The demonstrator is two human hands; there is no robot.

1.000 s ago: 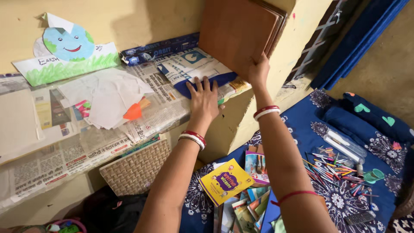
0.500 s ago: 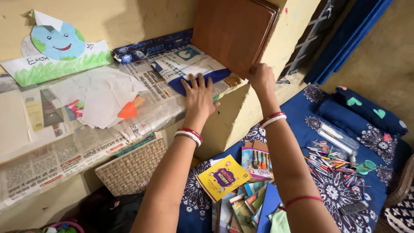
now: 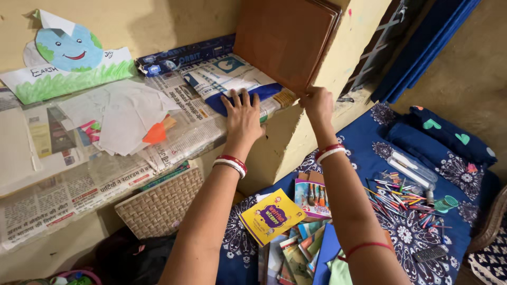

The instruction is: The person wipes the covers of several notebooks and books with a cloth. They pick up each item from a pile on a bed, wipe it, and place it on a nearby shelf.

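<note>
A stack of brown boards (image 3: 285, 39) leans upright against the wall at the right end of a newspaper-covered shelf (image 3: 79, 179). My right hand (image 3: 318, 104) grips the stack's lower front corner. My left hand (image 3: 243, 117) lies flat, fingers spread, on a white and blue folded sheet (image 3: 232, 79) that lies under the boards. Both wrists wear red and white bangles.
On the shelf lie loose white papers with an orange paper piece (image 3: 155, 134), a long blue box (image 3: 185, 53) and a paper globe craft (image 3: 66, 50). A woven basket (image 3: 158, 203) sits below. The blue patterned bedsheet (image 3: 391, 227) holds booklets (image 3: 272, 216), several pens (image 3: 406, 200) and a pillow (image 3: 449, 134).
My right hand has slid down the boards' front edge to the bottom corner. The boards now stand lower on the shelf. My left hand stays flat on the sheet.
</note>
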